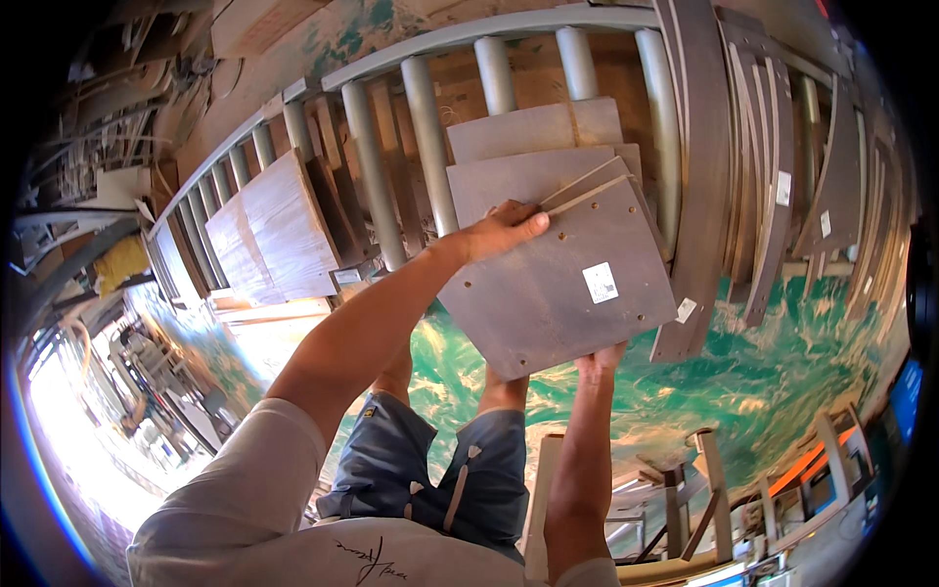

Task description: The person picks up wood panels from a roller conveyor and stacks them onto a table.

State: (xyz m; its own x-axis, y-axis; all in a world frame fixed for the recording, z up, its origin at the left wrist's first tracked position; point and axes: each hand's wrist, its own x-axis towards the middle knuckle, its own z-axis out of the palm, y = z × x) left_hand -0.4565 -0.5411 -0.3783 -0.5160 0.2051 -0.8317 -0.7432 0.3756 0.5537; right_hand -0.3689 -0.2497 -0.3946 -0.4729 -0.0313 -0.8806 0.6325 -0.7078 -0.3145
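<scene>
Two hands hold one grey square board [562, 279] with a white sticker, lifted off the roller conveyor [421, 147]. I see my left hand [504, 230] gripping its upper left edge and my right hand [602, 360] pinching its lower edge. Three or so similar boards [533, 132] lie stacked on the rollers behind it, seemingly unhandled; curved grey strips [773, 166] lean at right.

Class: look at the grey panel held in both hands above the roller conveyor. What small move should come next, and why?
Probably lower the grey panel flat onto the stacked panels on the rollers. It is tilted, gripped by the left hand at its top edge and the right hand underneath, partly overlapping that stack already.
</scene>
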